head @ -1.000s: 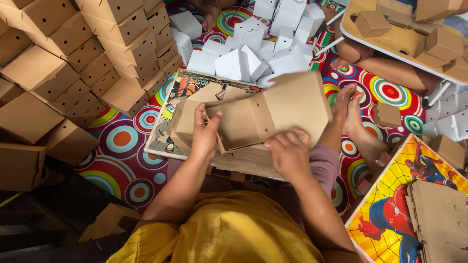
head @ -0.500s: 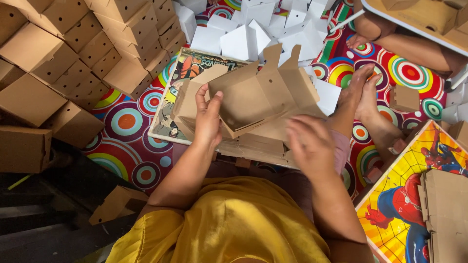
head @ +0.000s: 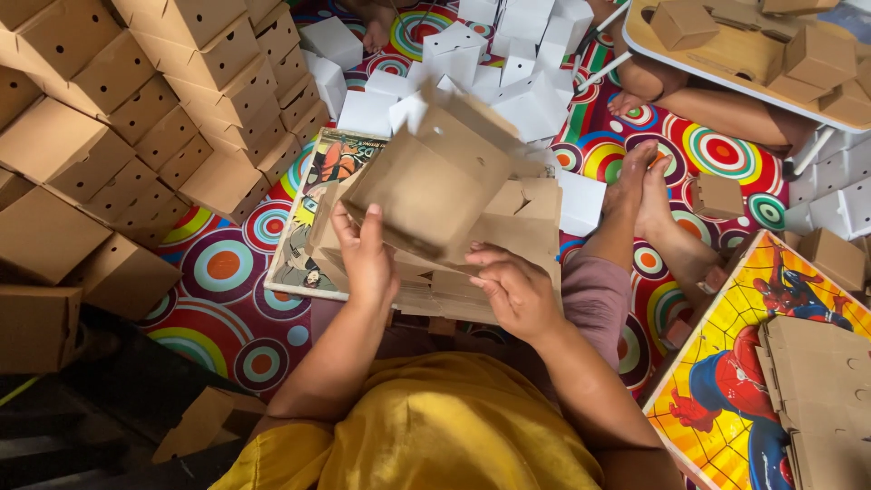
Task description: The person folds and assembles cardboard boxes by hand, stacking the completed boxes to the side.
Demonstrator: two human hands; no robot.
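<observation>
A half-folded brown cardboard box [head: 435,186] is raised over my lap, tilted with a flap up. My left hand [head: 365,254] grips its lower left edge, thumb on the panel. My right hand [head: 515,289] presses on the box's lower right flap, fingers spread along the fold. Under the box lies a stack of flat cardboard blanks [head: 445,290] on a small table with a cartoon picture top [head: 313,227]. My feet [head: 649,195] stretch out to the right on the mat.
A wall of finished brown boxes [head: 136,118] is piled at left. White folded boxes [head: 490,73] lie ahead. Another person's legs [head: 717,104] sit under a low table [head: 717,63] at the top right. A picture-topped table holding flat blanks [head: 817,381] stands at right.
The box has been turned and lifted, one panel now tilted up toward me. My right hand moved from the box's near side onto its lower right flap; my left hand shifted lower.
</observation>
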